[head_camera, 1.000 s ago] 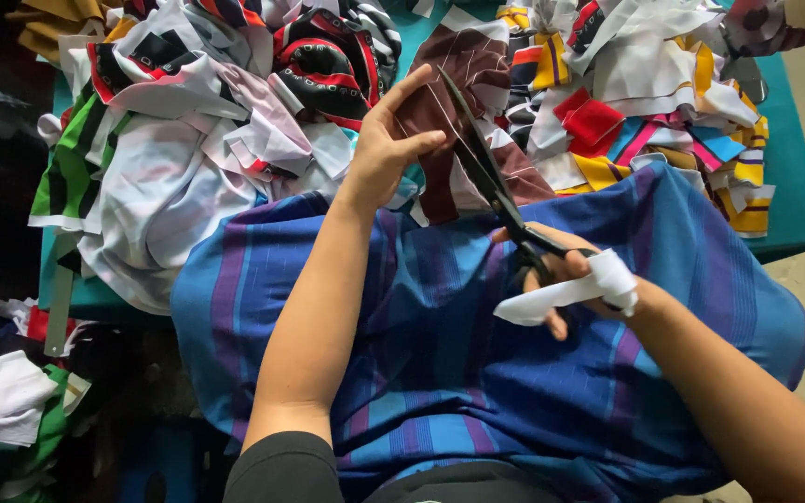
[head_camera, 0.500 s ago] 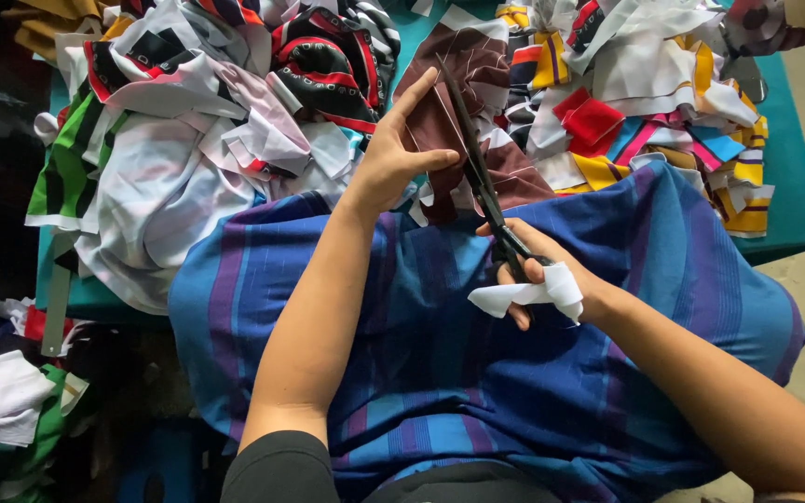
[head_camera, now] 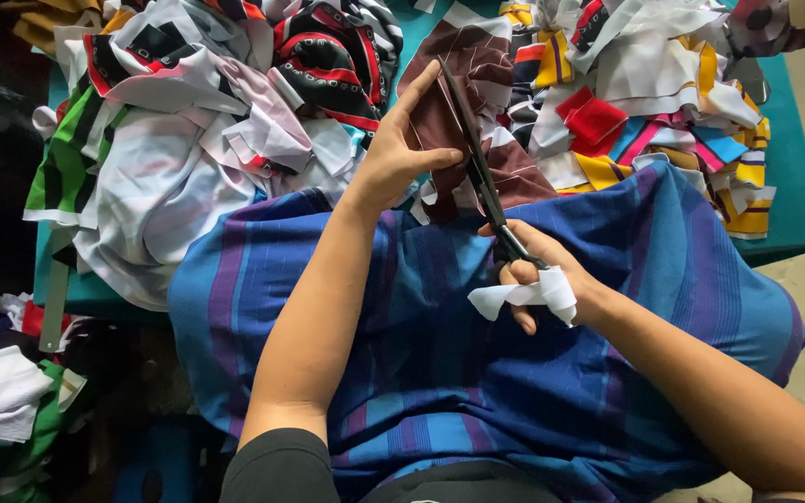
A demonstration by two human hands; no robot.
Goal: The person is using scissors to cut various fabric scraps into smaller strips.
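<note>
My left hand [head_camera: 393, 158] grips a brown striped piece of fabric [head_camera: 463, 70] and holds it up just left of the blades. My right hand [head_camera: 538, 275], with a white cloth strip [head_camera: 528, 296] wound round its fingers, holds black scissors [head_camera: 477, 168] by the handles. The blades point away from me along the brown fabric and lie nearly closed against it. Both forearms rest over a blue and purple striped cloth [head_camera: 440, 354] that covers my lap.
A teal table [head_camera: 794, 196] carries heaps of fabric scraps: white, black and red pieces [head_camera: 235, 102] on the left, yellow, red and white pieces [head_camera: 645, 102] on the right. More cloth [head_camera: 2, 391] lies on the floor at lower left.
The scissors have advanced further up the brown fabric with the blades closing. My right hand has moved slightly up and left. My left hand keeps its hold.
</note>
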